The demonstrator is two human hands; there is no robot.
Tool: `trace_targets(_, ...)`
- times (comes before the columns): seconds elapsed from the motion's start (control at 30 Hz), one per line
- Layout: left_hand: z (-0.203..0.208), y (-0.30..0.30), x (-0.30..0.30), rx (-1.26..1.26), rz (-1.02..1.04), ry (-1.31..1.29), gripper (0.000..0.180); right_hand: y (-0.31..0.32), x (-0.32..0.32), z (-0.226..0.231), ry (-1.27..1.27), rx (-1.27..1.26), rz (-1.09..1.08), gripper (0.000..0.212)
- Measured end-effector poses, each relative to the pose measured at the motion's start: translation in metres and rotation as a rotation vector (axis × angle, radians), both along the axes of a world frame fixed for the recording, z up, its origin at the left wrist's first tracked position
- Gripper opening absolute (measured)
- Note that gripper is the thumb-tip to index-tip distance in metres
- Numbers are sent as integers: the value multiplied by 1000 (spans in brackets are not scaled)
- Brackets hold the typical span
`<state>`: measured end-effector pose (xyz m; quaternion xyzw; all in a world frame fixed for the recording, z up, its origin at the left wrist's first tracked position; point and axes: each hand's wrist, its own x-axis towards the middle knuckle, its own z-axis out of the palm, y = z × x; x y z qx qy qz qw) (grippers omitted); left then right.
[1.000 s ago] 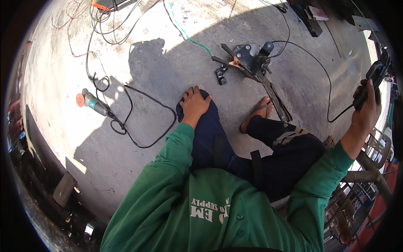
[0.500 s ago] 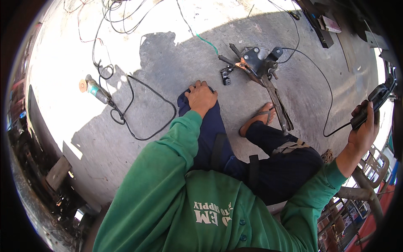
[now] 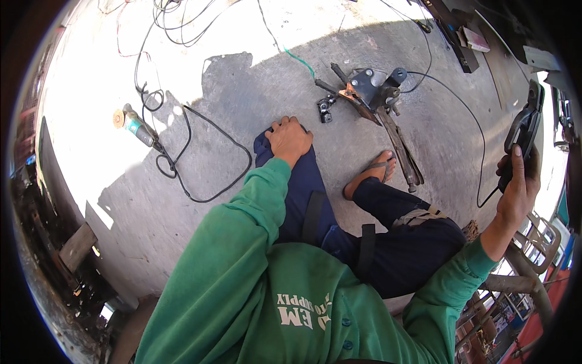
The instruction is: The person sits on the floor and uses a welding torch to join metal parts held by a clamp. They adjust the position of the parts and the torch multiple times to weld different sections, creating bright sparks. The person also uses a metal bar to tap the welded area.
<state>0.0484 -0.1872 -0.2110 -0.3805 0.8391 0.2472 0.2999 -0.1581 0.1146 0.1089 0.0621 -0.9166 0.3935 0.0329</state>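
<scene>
Head view, as I read it from my distant station, listed near to far. Item: green shirt (image 3: 230, 242), long-sleeved, white print on the chest. Item: dark blue trousers (image 3: 418, 255), the person seated, right leg bent outward. Item: left hand (image 3: 290, 141), grasping nothing, laid palm down over the left knee, fingers loosely curved. Item: right hand (image 3: 518, 182), raised at the far right, grasping a black device (image 3: 525, 121) by its lower end, thumb along the near face. The rim bends that corner, so I cannot tell what kind of device it is. Item: black cable (image 3: 483, 151), curving from beside the right hand toward the floor ahead. Item: right foot (image 3: 370, 176), in a thong sandal, on the concrete floor (image 3: 254, 103). Item: two metal bars (image 3: 397, 145), reaching back from a bolted dark assembly (image 3: 362, 84). Item: orange clamp (image 3: 348, 92), against that assembly. Item: small black jointed part (image 3: 325, 109), just left of it. Item: teal-and-grey angle grinder (image 3: 138, 128), well to the left, lying with its cord (image 3: 229, 188) looped toward the person. Item: dark beam (image 3: 451, 45), upper right, a small box (image 3: 476, 40) near it.
</scene>
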Motion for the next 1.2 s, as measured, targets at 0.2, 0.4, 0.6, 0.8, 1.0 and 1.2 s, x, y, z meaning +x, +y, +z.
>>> trace_targets(0.2,1,-2,-4,-18,-3,-22,61,0,5,-2,4,32,16,46)
trace_targets(0.4,-6,-7,1,-64,-86,65,61,-4,6,1,9,15,44,52)
trace_targets(0.6,-6,54,-10,817,215,519,57,-17,1,0,11,-66,47,50)
trace_targets(0.8,93,176,-69,1744,1016,293,42,-14,0,-1,21,-101,31,49)
trace_targets(1.0,82,186,-79,1759,1104,275,20,0,-6,2,131,-85,-49,45)
trace_targets(1.2,74,197,-90,1579,1197,407,15,25,-22,-2,362,8,-119,45)
